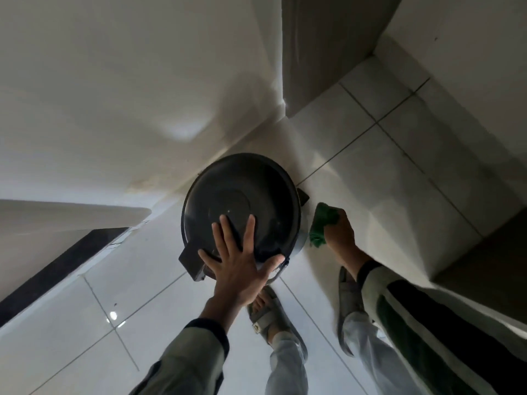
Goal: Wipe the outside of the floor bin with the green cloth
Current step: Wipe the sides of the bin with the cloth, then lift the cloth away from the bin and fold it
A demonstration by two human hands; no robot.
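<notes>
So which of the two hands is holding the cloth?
The right hand, gripping the green cloth beside the bin; the left hand lies flat on the lid.

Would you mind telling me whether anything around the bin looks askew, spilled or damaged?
Nothing stands out. The bin stands upright with its lid shut, the left hand flat on it, the right hand holding the cloth beside it.

You see a shiny white tiled floor (399,178). The round dark bin (242,201) stands on it, close to the wall (128,95). Your two sandals (268,323) stand just beside the bin.
</notes>
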